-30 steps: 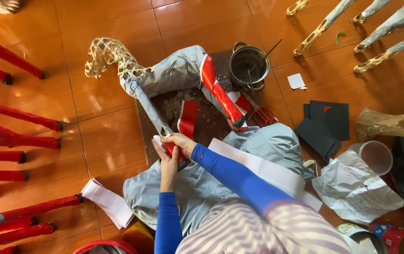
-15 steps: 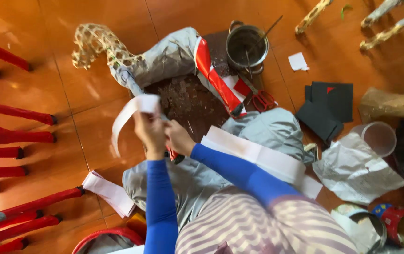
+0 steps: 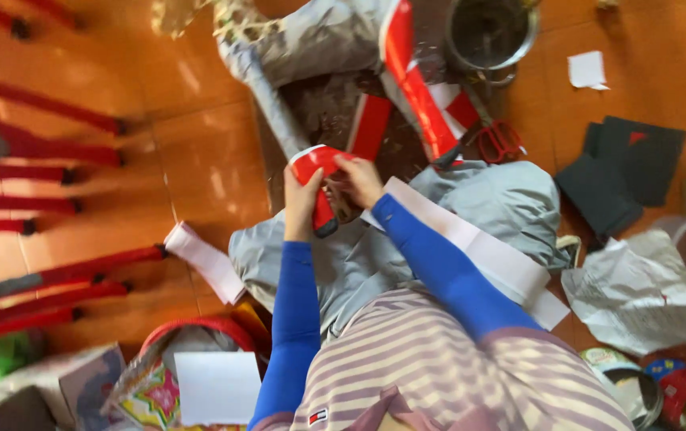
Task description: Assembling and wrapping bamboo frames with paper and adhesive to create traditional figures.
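Gripping a glossy red paper strip point(image 3: 317, 179) with white backing, left hand point(image 3: 301, 201) clasped around it, right hand point(image 3: 361, 179) pinching its top, scissors point(image 3: 499, 140) far right.

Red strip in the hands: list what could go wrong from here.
1. The red strip is bent between the left hand and right hand; it may crease or wrinkle.
2. The red scissors lie open on the floor close to the work, so a reaching hand could catch the blades.
3. The metal pot nearby could be knocked over.
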